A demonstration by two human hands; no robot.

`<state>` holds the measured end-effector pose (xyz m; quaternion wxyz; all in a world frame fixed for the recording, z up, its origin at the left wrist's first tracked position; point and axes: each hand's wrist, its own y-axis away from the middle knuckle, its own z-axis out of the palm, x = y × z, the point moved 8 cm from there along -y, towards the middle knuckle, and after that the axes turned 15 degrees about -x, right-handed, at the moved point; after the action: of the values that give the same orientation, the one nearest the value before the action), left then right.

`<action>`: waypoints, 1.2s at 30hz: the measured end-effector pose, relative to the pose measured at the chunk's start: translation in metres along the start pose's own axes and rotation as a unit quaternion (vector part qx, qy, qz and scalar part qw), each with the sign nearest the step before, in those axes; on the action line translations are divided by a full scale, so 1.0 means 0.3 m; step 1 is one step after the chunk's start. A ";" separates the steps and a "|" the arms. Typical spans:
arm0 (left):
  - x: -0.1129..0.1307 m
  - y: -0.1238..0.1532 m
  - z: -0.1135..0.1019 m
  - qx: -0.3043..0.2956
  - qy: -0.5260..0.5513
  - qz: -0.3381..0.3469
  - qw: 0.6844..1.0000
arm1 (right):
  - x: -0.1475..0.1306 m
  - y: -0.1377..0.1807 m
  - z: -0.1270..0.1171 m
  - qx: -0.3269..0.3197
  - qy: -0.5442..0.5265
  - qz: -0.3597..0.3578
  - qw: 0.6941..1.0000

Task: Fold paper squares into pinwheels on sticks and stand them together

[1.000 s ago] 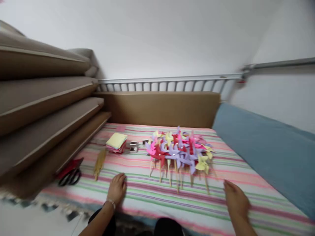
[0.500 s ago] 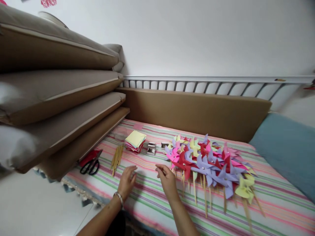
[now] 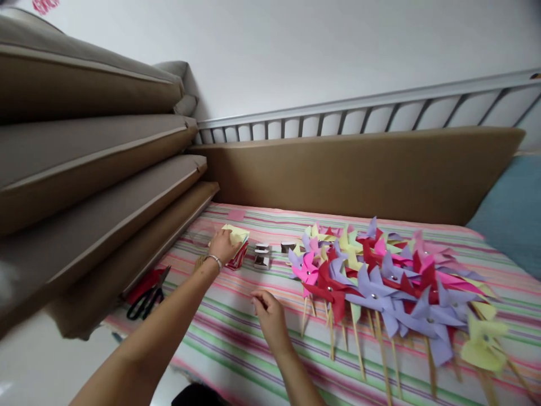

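Note:
My left hand (image 3: 222,246) reaches far forward and lies on a stack of coloured paper squares (image 3: 239,245) with a yellow sheet on top, its fingers curled over the stack's near edge. A bracelet circles that wrist. My right hand (image 3: 267,310) rests on the striped cloth (image 3: 253,361) with fingers pinched together; whatever they hold is too small to make out. A pile of paper pinwheels (image 3: 380,282) on wooden sticks lies to its right, in purple, red, pink and yellow.
Black scissors (image 3: 146,299) lie at the left edge beside stacked brown cushions (image 3: 93,186). Small metal clips (image 3: 262,255) sit next to the paper stack. A brown bolster (image 3: 359,169) and a metal rail (image 3: 359,113) run along the back. A blue cushion (image 3: 513,217) is at the right.
My left hand has moved forward from the cloth onto the paper stack. The right hand stayed roughly in place, pinched. The view shifted left and closer.

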<state>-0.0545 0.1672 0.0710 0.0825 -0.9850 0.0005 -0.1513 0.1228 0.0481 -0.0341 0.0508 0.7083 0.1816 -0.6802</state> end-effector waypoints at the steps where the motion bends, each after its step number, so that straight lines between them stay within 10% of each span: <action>1: 0.002 -0.013 0.016 -0.008 -0.002 -0.015 1.000 | 0.003 -0.004 -0.002 0.002 -0.002 0.002 1.000; 27: -0.140 -0.036 0.090 -0.063 0.337 -0.135 0.930 | -0.019 -0.015 -0.004 0.006 0.015 -0.018 1.000; 36: -0.206 -0.052 0.006 0.057 0.356 -0.147 0.921 | -0.019 -0.026 -0.013 0.012 0.023 -0.012 1.000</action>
<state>-0.1134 0.1844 0.0533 0.1096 -0.8490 -0.1239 -0.5018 0.1238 0.0556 -0.0267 0.0299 0.7219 0.1825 -0.6668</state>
